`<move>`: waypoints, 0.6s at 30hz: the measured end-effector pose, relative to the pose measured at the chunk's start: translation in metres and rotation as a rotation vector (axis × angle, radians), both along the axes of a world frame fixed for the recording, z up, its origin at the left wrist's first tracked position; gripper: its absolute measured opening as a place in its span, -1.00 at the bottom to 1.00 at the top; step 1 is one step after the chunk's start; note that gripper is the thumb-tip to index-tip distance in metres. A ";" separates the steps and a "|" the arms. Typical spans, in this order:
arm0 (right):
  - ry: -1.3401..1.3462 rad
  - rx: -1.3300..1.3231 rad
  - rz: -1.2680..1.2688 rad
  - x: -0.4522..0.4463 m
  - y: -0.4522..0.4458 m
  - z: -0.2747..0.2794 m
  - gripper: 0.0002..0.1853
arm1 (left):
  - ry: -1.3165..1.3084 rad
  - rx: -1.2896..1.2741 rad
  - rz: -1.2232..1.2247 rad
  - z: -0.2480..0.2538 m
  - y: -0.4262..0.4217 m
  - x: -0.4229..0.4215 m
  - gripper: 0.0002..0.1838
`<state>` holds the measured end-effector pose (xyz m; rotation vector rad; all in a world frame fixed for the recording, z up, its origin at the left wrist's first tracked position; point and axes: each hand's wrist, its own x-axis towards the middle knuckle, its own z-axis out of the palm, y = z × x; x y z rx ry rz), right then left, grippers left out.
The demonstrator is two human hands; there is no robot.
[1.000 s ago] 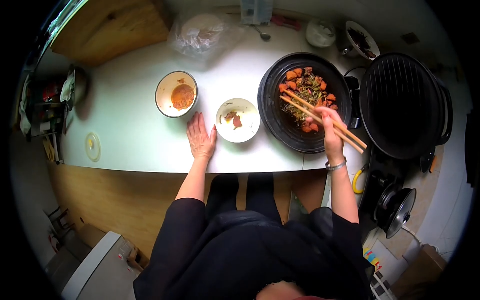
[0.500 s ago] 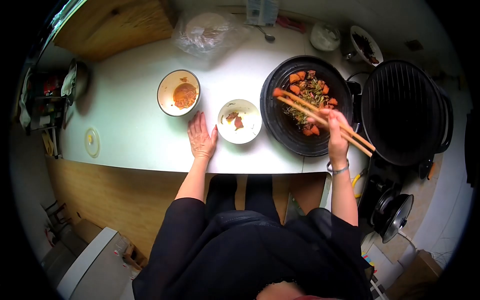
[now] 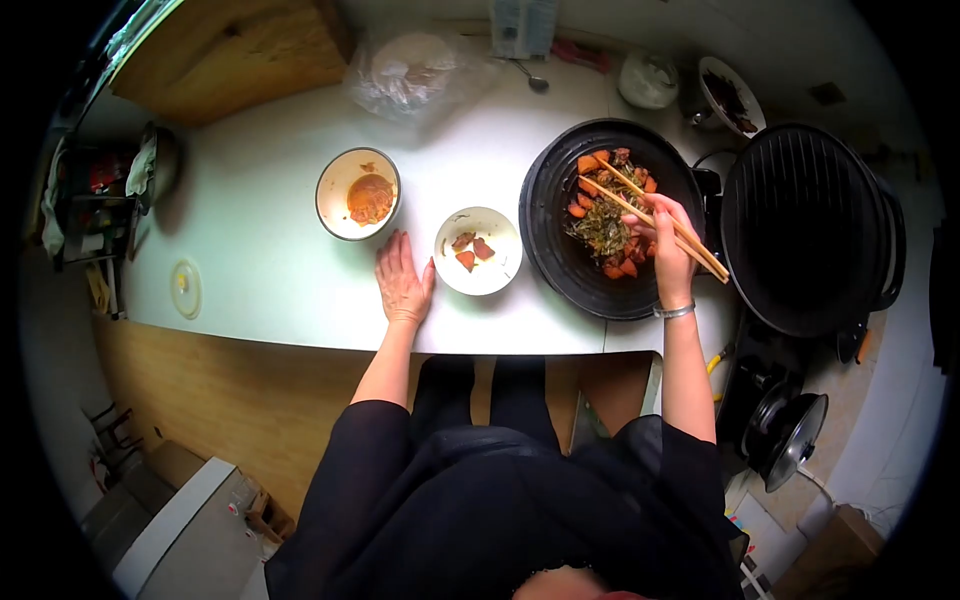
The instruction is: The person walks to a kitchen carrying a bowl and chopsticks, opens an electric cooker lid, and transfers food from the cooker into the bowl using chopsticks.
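Wooden chopsticks (image 3: pixel 690 243) are gripped in my right hand (image 3: pixel 673 245), above the right part of a black round pan (image 3: pixel 548 237). Their tips reach orange chunks at the pan's upper side, beside dark greens. My left hand (image 3: pixel 403 283) lies flat on the white table (image 3: pixel 270 290), fingers extended. Right beside its thumb is a white bowl (image 3: pixel 499 271) with a few orange and brown pieces. Above my left fingertips stands a dark-rimmed bowl (image 3: pixel 335 190) holding orange-brown food in liquid.
The pan's ridged black lid (image 3: pixel 800 230) stands open at the right. A plastic bag (image 3: pixel 410 75), a spoon (image 3: pixel 537 83), a jar (image 3: pixel 647 80) and a bowl of dark food (image 3: pixel 728 95) sit at the back. A clear lid (image 3: pixel 186 289) lies at the left.
The chopsticks lifted an orange chunk from the pan and moved left with it, then returned to the pan. One more orange piece lies in the white bowl. My left hand stayed put.
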<state>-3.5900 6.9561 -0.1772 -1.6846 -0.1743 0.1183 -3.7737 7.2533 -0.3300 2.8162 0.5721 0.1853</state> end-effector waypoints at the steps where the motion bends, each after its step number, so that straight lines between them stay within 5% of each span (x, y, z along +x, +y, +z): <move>1: 0.006 -0.001 0.011 0.004 0.002 -0.006 -0.73 | -0.007 0.009 -0.007 -0.001 0.000 0.001 -0.29; 18: 0.002 0.011 0.030 -0.039 -0.007 0.021 -0.74 | -0.009 0.008 -0.004 -0.002 0.000 0.001 -0.29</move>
